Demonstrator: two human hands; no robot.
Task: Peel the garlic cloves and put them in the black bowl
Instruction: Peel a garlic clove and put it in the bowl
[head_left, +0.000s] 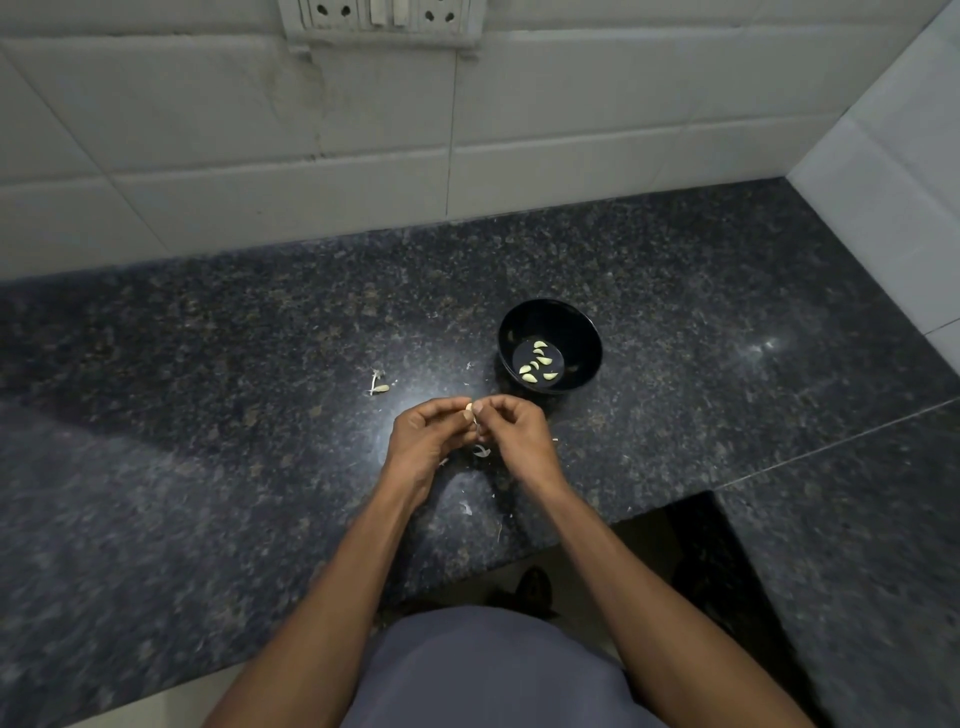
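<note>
Both hands meet over the bench (208, 364): left hand (423, 439) and right hand (511, 434) pinch one garlic clove (469, 411) between fingertips, peeling w/ skin partly on, I'd judge. Black bowl (549, 347) w/ several peeled cloves (537, 362) sits just beyond & to the right, so right hand is nearer for the drop. Clove's long axis too small to tell.

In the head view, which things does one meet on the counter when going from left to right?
Garlic scrap → left hand → garlic clove pinched between both hands → right hand → black bowl holding peeled cloves.
</note>
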